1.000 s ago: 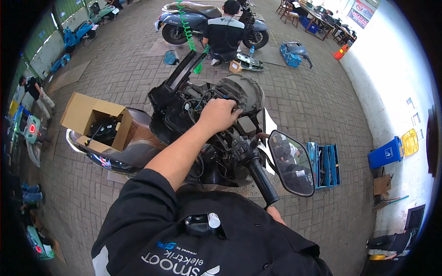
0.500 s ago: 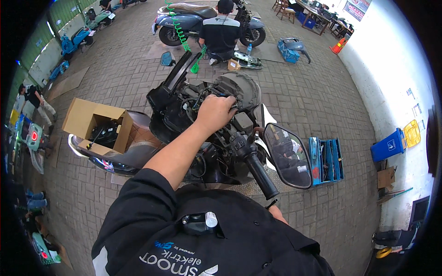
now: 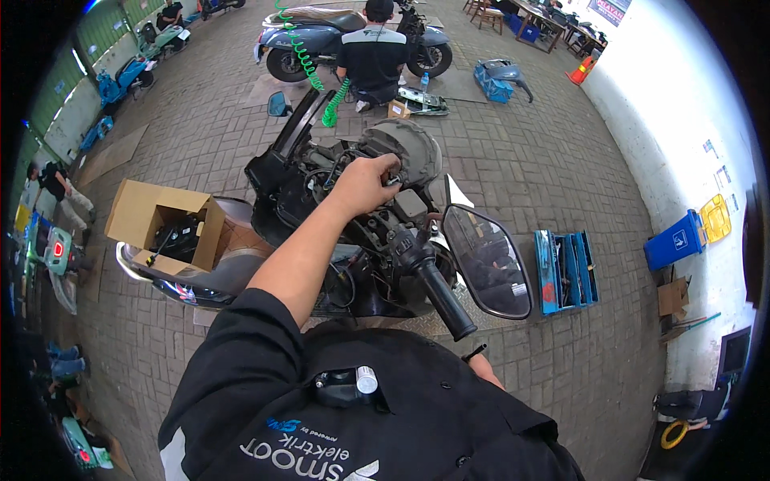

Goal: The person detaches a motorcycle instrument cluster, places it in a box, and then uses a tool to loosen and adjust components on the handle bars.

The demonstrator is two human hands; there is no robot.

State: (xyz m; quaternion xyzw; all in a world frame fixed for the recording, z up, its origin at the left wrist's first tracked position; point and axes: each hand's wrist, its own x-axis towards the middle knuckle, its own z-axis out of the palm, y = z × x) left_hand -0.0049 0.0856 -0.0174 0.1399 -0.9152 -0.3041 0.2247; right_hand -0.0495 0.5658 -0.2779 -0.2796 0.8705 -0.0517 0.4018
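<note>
My left hand reaches over the stripped front of a scooter, back of the hand up and fingers curled together. A small shiny piece shows at its fingertips, too small to name. Around it lie exposed dark parts and cables, with a round grey-black housing just beyond. To its right are the black handlebar grip and a mirror. My right hand is low, past the grip's end and mostly hidden by my shirt. A thin black rod sticks out of it, and its fingers are largely hidden.
An open cardboard box with black parts rests on the scooter's seat. At right stands an open blue toolbox on the paving. A co-worker crouches ahead by another scooter; a green coiled hose hangs nearby. Blue bin by the wall.
The whole view has shifted slightly, so the scooter sits a little further left. My left hand stays at the same exposed parts, its fingers turned slightly. The right hand still holds the black rod.
</note>
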